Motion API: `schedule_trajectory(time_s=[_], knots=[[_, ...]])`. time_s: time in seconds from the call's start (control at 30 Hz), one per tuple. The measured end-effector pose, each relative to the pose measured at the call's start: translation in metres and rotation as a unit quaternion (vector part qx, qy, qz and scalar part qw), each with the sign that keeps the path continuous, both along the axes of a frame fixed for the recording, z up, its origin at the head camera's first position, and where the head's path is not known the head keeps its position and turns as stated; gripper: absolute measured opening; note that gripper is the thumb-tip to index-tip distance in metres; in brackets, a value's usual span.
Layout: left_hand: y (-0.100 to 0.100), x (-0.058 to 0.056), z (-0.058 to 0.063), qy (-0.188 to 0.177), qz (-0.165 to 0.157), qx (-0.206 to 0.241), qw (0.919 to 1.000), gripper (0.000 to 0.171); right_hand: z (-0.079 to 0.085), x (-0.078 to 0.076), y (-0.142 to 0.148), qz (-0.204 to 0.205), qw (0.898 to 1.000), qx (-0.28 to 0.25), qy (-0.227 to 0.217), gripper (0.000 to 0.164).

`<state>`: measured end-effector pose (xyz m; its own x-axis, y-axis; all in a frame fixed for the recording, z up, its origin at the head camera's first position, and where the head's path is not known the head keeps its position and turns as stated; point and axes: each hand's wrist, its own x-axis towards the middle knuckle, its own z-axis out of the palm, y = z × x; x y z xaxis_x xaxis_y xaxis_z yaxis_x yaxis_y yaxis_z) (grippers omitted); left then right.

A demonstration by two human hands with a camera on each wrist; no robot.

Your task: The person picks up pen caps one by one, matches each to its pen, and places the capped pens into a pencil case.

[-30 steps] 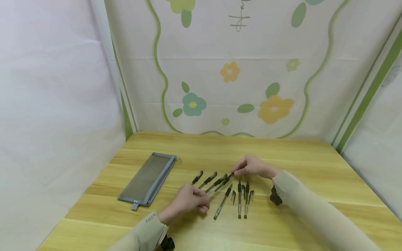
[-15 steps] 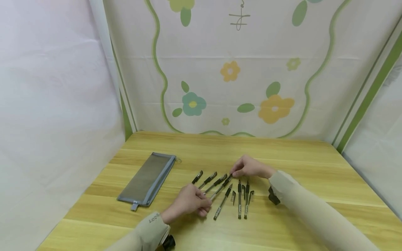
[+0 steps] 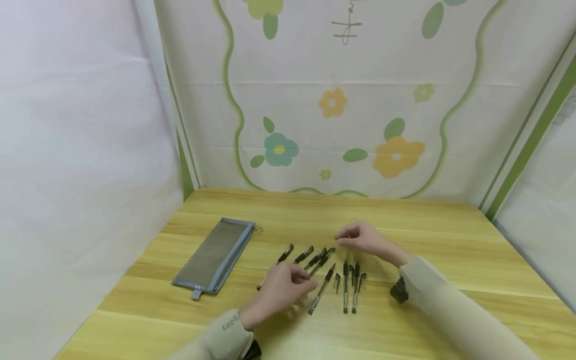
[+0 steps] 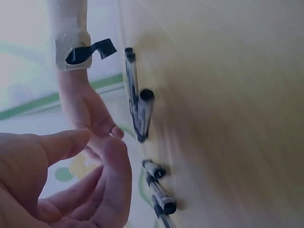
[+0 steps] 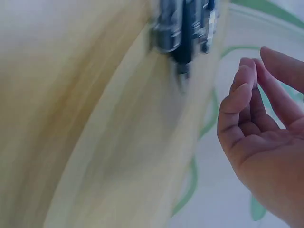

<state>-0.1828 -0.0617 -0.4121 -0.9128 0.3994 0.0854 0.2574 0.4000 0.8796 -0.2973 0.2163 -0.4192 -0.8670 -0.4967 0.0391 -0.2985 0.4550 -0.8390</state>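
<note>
In the head view, my left hand (image 3: 282, 289) hovers over the lower ends of several capped gel pens (image 3: 303, 254) lying slanted side by side. Its thumb and fingers are apart and loosely bent, holding nothing, as the left wrist view confirms. My right hand (image 3: 370, 242) is raised just beyond the cap end of the rightmost capped pen (image 3: 327, 257), fingers relaxed and empty. Right of these lie an uncapped slanted pen (image 3: 321, 290) and two upright-pointing uncapped pens (image 3: 345, 289), with three loose pen caps (image 3: 337, 283) beside them. Blurred pens (image 5: 187, 28) top the right wrist view.
A grey mesh zip pouch (image 3: 211, 255) with blue-grey edging lies flat to the left of the pens. The wooden table (image 3: 405, 220) meets a white flowered curtain (image 3: 301, 120) at the back, with white curtain sides left and right.
Both hands have let go of the rightmost capped pen, which now rests beside the other capped ones. My right hand has drawn back slightly to the right; the left hand's fingers have loosened.
</note>
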Motion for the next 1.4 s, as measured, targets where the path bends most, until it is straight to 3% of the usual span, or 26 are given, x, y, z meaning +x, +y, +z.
schedule_trajectory(time_s=[0.2,0.33,0.5,0.67,0.9,1.1,1.4], knots=[[0.008,0.002,-0.001,0.023,0.008,-0.015,0.9996,0.037,0.012,0.023,0.013,-0.014,1.0,-0.011,0.026,0.026],[0.007,0.0,-0.002,-0.001,-0.009,-0.003,1.0,0.042,0.007,0.03,0.018,0.006,0.999,0.001,0.033,0.025],[0.0,-0.003,-0.002,-0.039,-0.006,0.005,0.9992,0.047,-0.011,0.025,0.022,0.073,0.996,-0.024,0.034,0.023],[0.004,-0.004,-0.006,-0.048,-0.02,0.013,0.9986,0.049,-0.006,0.026,0.027,0.13,0.989,-0.049,0.051,0.02],[0.012,-0.001,-0.008,-0.034,-0.035,-0.002,0.9988,0.055,0.012,0.029,0.031,0.121,0.991,-0.038,0.045,0.021],[0.017,0.003,-0.008,-0.028,-0.023,-0.03,0.9989,0.053,0.012,0.034,0.035,0.127,0.991,-0.033,0.01,0.024],[0.017,0.0,-0.013,-0.006,-0.013,-0.031,0.9994,0.039,0.011,0.039,0.039,0.157,0.986,-0.048,0.002,0.02]])
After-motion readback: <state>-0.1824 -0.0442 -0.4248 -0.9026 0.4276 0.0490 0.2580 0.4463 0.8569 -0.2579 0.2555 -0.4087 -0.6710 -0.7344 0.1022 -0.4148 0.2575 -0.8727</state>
